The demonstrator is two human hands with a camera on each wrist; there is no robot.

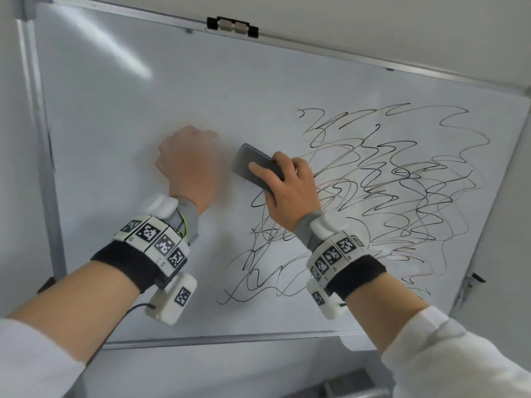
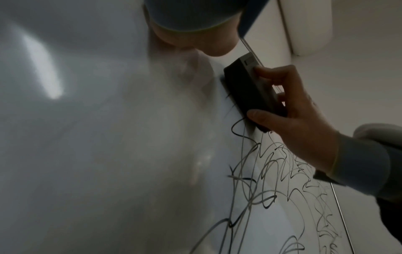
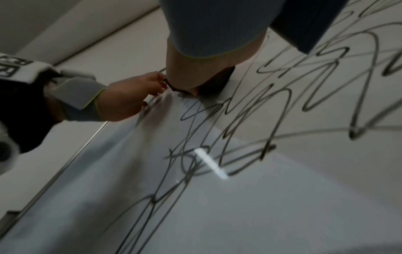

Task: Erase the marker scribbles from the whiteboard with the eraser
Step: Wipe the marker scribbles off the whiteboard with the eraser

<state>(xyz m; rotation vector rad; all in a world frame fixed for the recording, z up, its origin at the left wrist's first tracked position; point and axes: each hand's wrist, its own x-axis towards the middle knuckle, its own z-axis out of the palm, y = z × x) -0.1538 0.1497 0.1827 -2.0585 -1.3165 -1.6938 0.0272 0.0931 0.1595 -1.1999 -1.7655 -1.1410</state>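
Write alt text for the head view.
The right hand grips a dark eraser against a whiteboard, at the left edge of black marker scribbles. The left hand rests on the board's blank left part.

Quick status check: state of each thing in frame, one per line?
whiteboard: left part bare, right part still marked.
scribbles: mostly unerased, black.
eraser: pressed on the board at the scribbles' left edge.
right hand: grips the eraser.
left hand: fingers curled, against the bare board, holds nothing.
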